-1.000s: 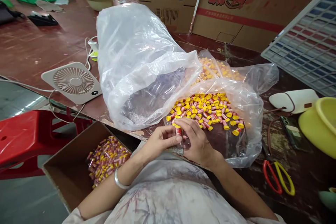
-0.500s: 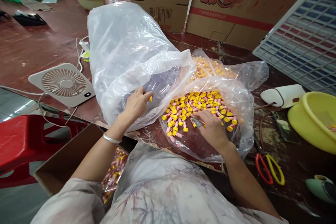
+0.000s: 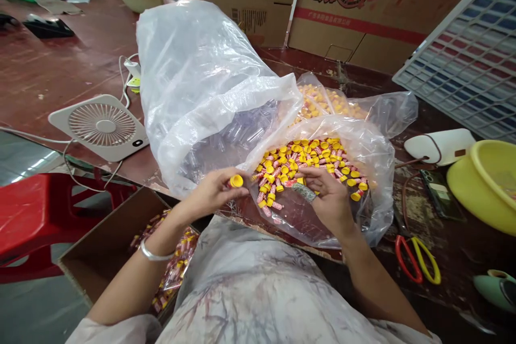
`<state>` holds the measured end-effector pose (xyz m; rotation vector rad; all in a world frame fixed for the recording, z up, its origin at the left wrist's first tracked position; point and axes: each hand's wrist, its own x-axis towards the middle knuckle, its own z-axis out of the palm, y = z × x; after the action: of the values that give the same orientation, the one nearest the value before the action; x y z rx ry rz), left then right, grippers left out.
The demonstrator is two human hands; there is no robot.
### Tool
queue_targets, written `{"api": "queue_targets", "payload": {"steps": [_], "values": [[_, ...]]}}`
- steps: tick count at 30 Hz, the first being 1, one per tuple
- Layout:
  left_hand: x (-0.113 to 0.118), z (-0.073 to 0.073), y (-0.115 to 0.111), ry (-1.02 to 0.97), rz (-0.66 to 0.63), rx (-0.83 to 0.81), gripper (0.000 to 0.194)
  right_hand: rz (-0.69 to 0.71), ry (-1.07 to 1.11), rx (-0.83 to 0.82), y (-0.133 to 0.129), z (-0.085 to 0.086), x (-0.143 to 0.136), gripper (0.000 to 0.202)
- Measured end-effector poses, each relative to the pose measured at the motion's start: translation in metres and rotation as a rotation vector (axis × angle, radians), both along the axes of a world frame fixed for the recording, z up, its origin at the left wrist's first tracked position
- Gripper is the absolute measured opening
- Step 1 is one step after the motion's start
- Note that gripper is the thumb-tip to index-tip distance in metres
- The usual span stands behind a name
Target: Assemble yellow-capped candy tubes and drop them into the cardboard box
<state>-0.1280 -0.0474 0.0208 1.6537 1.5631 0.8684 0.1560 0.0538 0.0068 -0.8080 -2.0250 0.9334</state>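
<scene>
My left hand (image 3: 215,189) is closed on a yellow cap (image 3: 236,180), its round hollow end towards me; whether a tube is attached is hidden by the fingers. It is in front of a large translucent bag (image 3: 201,59) whose mouth shows clear plastic tubes (image 3: 242,131). My right hand (image 3: 330,196), with grey wrap (image 3: 304,192) on a digit, pinches a small red-patterned tube (image 3: 289,183) at the pile's near edge. That pile of yellow-capped, red-and-white tubes (image 3: 310,153) lies in the opening of a clear plastic bag (image 3: 374,156).
A white fan (image 3: 105,126) stands left, above an open carton (image 3: 97,242) with more capped tubes. Red-and-yellow-handled scissors (image 3: 417,260), a phone (image 3: 439,193) and a yellow basin (image 3: 479,188) lie right. Printed cardboard boxes (image 3: 346,16) and a white grid rack (image 3: 467,59) stand behind.
My left hand has come out of the large bag's mouth, towards me and to the right, with the yellow cap. My right hand has shifted slightly, lifting the small tube's end.
</scene>
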Motion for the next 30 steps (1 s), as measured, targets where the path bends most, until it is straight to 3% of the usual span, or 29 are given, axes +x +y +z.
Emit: {"api": "queue_targets", "payload": {"steps": [2, 5, 8, 11, 14, 18, 21, 23, 25, 27, 30], "values": [[0.022, 0.006, -0.009, -0.153, -0.079, -0.038, 0.034, 0.043, 0.136, -0.051, -0.007, 0.011, -0.008, 0.03], [0.047, 0.004, -0.014, -0.397, -0.144, -0.107, 0.031, 0.111, 0.129, -0.003, -0.019, 0.02, -0.021, 0.024], [0.06, -0.004, -0.016, -0.638, -0.107, -0.192, 0.029, 0.203, 0.014, 0.147, -0.026, 0.022, -0.028, 0.029], [0.069, -0.012, -0.016, -0.857, -0.018, -0.226, 0.031, 0.313, -0.106, 0.318, -0.029, 0.018, -0.031, 0.052], [0.079, -0.018, -0.014, -1.065, 0.026, -0.288, 0.035, 0.252, -0.162, 0.451, -0.035, 0.009, -0.036, 0.067], [0.085, -0.019, -0.003, -1.095, -0.003, -0.343, 0.039, 0.159, -0.159, 0.521, -0.038, 0.002, -0.042, 0.063], [0.072, -0.01, 0.017, -0.947, -0.047, -0.386, 0.035, 0.199, -0.246, 0.459, -0.026, 0.009, -0.032, 0.071], [0.053, -0.004, 0.04, -0.697, -0.022, -0.287, 0.023, 0.127, -0.301, 0.401, -0.009, 0.014, -0.016, 0.077], [0.031, -0.001, 0.071, -0.338, 0.105, -0.094, 0.01, -0.072, -0.355, 0.366, 0.009, 0.014, 0.007, 0.067], [0.013, -0.004, 0.106, 0.048, 0.277, 0.061, 0.015, -0.258, -0.481, 0.32, 0.023, 0.007, 0.029, 0.042], [-0.001, -0.018, 0.148, 0.355, 0.401, 0.112, 0.021, -0.307, -0.719, 0.191, 0.029, -0.009, 0.052, 0.031]]}}
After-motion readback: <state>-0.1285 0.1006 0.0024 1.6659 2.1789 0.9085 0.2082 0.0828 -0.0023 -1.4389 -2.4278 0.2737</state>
